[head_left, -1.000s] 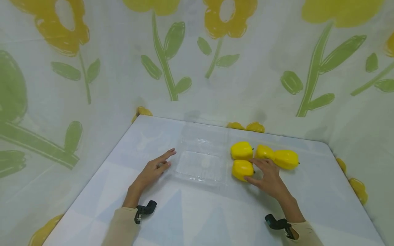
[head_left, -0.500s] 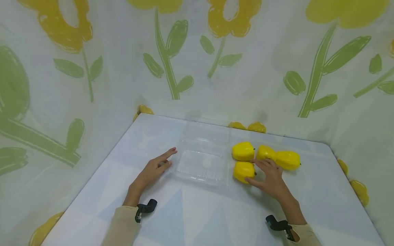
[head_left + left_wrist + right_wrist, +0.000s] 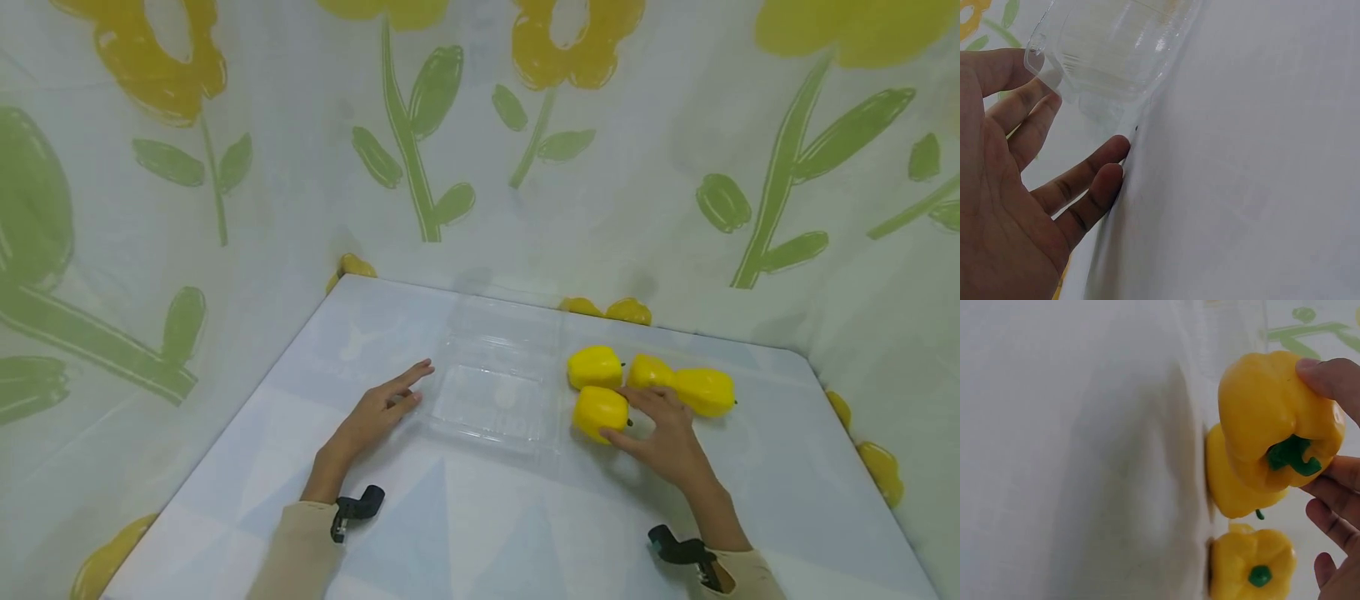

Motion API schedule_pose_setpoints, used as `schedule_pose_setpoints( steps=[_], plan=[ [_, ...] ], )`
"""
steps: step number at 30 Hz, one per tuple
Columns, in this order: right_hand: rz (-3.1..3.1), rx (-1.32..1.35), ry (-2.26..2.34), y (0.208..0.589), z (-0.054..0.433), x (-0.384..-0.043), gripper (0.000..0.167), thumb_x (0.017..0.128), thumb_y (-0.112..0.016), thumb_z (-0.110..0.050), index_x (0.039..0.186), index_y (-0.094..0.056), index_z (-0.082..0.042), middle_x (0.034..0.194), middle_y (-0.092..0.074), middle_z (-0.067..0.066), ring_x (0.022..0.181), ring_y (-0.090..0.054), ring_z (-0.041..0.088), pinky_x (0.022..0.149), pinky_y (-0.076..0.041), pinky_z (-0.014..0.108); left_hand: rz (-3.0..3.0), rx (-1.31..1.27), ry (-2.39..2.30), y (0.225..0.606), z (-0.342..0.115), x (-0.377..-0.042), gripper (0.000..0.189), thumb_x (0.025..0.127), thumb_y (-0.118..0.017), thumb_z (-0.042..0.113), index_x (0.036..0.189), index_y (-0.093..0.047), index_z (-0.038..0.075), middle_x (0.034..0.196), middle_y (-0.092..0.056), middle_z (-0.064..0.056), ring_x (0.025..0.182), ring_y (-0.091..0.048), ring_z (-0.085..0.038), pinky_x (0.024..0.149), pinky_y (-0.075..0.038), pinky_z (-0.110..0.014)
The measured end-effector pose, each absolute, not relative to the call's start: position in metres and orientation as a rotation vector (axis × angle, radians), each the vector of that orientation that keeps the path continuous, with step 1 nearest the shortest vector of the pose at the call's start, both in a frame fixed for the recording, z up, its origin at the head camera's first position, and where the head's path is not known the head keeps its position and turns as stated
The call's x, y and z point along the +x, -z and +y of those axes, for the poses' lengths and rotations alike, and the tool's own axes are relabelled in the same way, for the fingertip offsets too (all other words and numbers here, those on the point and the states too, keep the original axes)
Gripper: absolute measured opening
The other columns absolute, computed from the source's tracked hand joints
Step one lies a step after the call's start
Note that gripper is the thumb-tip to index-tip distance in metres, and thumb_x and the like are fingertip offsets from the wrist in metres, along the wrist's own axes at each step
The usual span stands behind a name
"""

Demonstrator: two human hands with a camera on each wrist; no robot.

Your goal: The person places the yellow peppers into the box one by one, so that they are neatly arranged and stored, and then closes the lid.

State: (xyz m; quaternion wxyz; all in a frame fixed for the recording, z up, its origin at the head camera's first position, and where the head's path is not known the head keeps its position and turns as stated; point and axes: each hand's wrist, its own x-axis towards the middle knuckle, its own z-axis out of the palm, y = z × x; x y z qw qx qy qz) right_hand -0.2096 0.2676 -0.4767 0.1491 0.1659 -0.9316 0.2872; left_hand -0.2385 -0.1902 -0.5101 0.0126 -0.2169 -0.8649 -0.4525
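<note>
My right hand (image 3: 663,437) pinches a yellow bell pepper (image 3: 600,412) between thumb and fingers. In the right wrist view this pepper (image 3: 1272,419) hangs above the table, its green stem facing the hand. A second bell pepper (image 3: 594,367) rests just behind it. Two more, one smaller-looking (image 3: 649,370) and one longer-looking (image 3: 705,392), lie together beyond the right fingers. A clear plastic container (image 3: 491,400) stands open in the middle. At its left side is my left hand (image 3: 372,418), fingers loosely extended. The left wrist view shows fingertips at the container's corner (image 3: 1038,44); whether they touch it I cannot tell.
The white and pale-blue tabletop (image 3: 390,533) runs back to a flower-printed cloth (image 3: 300,167) hanging behind and at both sides. The container's raised clear lid (image 3: 506,321) lies toward the back edge. Black cameras (image 3: 678,546) sit on both wrists.
My right hand has closed on the front bell pepper and raised it slightly off the table. The left hand stays by the container. The head view has shifted a little.
</note>
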Motion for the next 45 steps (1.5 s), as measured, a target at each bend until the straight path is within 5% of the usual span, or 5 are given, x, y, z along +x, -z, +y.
schedule_pose_setpoints(
  steps=[18,26,32,45],
  plan=[
    [-2.571,0.462,-0.877,0.451,0.248,-0.215,0.061,0.073,-0.091,-0.034,0.125,-0.068,-0.01,0.122,-0.068,0.015,0.111,-0.046,0.032,0.085,-0.027,0.054,-2.68,-0.691,1.406,0.509,-0.192,-0.236,0.047,0.105,-0.055,0.02,0.151,-0.047,0.02,0.159,-0.035,0.01,0.139,-0.043,-0.021,0.098,-0.047,-0.048],
    [-2.534,0.491,-0.914,0.449,0.23,-0.222,0.06,0.072,-0.092,-0.03,0.124,-0.069,-0.009,0.119,-0.07,0.013,0.11,-0.047,0.031,0.085,-0.027,0.052,-2.663,-0.711,1.389,0.508,-0.191,-0.236,0.047,0.104,-0.056,0.019,0.151,-0.048,0.018,0.158,-0.037,0.006,0.119,-0.059,-0.024,0.093,-0.049,-0.046],
    [-2.557,0.488,-0.916,0.453,0.219,-0.227,0.061,0.074,-0.09,-0.036,0.126,-0.068,-0.011,0.124,-0.068,0.01,0.113,-0.046,0.029,0.087,-0.027,0.053,-2.668,-0.704,1.405,0.511,-0.191,-0.236,0.047,0.104,-0.055,0.02,0.151,-0.048,0.02,0.159,-0.035,0.009,0.129,-0.054,-0.025,0.095,-0.049,-0.047],
    [-2.56,0.515,-0.938,0.449,0.199,-0.234,0.062,0.075,-0.089,-0.039,0.127,-0.068,-0.014,0.125,-0.067,0.008,0.114,-0.043,0.028,0.089,-0.028,0.054,-2.696,-0.678,1.413,0.509,-0.191,-0.236,0.047,0.105,-0.055,0.023,0.151,-0.048,0.023,0.158,-0.034,0.014,0.12,-0.059,-0.02,0.096,-0.047,-0.047]
  ],
)
